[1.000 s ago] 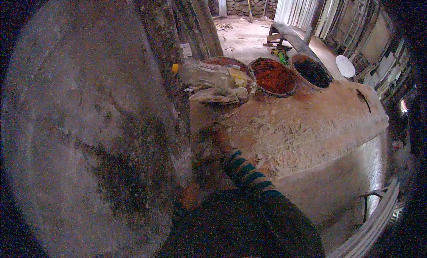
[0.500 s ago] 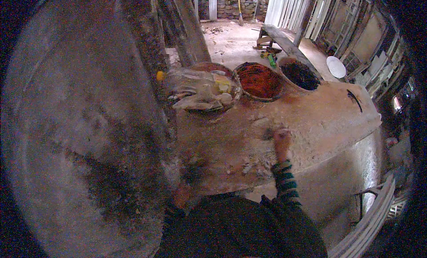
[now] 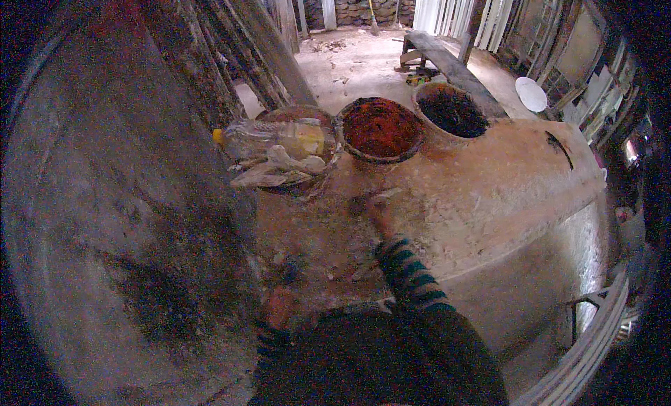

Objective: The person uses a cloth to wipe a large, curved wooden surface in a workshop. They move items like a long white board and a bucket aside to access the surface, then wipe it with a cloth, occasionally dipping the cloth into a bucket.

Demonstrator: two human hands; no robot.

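Note:
A long clay stove-like counter [image 3: 461, 196] with round openings lies before me. My right hand [image 3: 379, 216] is low over its middle, below the reddish-brown opening [image 3: 382, 130]. Its fingers look curled, but blur hides what they hold, if anything; a pale streak shows beside them. Nearer my body, at the counter's left front, is my left hand [image 3: 279, 304]. A dark smudged shape [image 3: 290, 269] shows just beyond it; I cannot make out whether the hand holds it. A clear plastic bottle [image 3: 276, 137] with a yellow cap lies across the left opening beside a crumpled pale cloth or bag [image 3: 279, 168].
A dark-filled opening [image 3: 453, 112] is at the right. Beyond it stand a wooden bench [image 3: 447, 63] and a white round basin [image 3: 531, 94]. Timber posts [image 3: 244, 49] lean at the far left, above a grey slab [image 3: 105, 196]. A broom [image 3: 372, 14] rests against the stone wall.
My right hand has moved left across the counter. My left hand has shifted only slightly. The view has turned a little, so the openings and bottle sit further left in it.

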